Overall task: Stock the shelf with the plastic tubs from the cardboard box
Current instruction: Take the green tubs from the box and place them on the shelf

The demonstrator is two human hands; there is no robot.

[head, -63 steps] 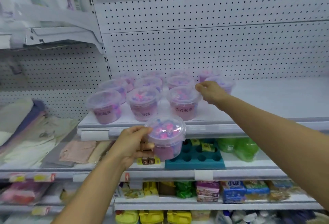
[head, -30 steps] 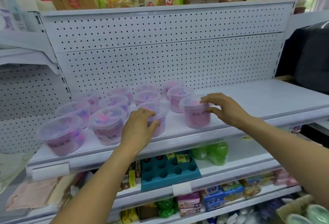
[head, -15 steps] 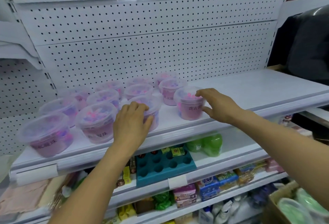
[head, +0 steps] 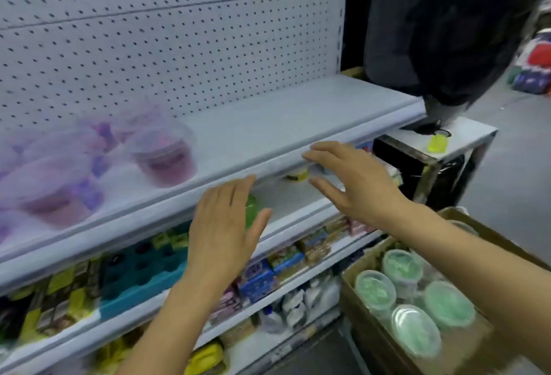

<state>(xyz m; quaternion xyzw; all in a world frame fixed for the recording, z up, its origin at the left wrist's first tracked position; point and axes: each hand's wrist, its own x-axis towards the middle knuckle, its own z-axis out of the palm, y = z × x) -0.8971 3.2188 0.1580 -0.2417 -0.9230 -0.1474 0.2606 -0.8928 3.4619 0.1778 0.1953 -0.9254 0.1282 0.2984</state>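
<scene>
Both my hands are in the air in front of the shelf (head: 298, 124), holding nothing. Left hand (head: 222, 236) is flat, fingers straight and close together, thumb out to the side, palm toward the shelving, below the shelf's front edge. Right hand (head: 354, 179) is spread, fingers loosely extended and pointing left, just in front of the shelf edge; I cannot tell if the fingertips touch it.

Purple tubs (head: 162, 152) stand grouped on the left part of the shelf, blurred; the nearest one sits at the right edge of the group, well apart from either hand. The right half of the shelf surface is bare white.

The box (head: 372, 333) is at lower right, near my right forearm, open, with green-lidded tubs (head: 402, 267) standing upright inside, side by side.

Pegboard (head: 179, 31) backs the shelf. Lower shelves carry a blue tray (head: 140, 279), small packets, and a green bottle (head: 252, 209) partly behind my left hand. A black bag (head: 441, 25) hangs at upper right.
</scene>
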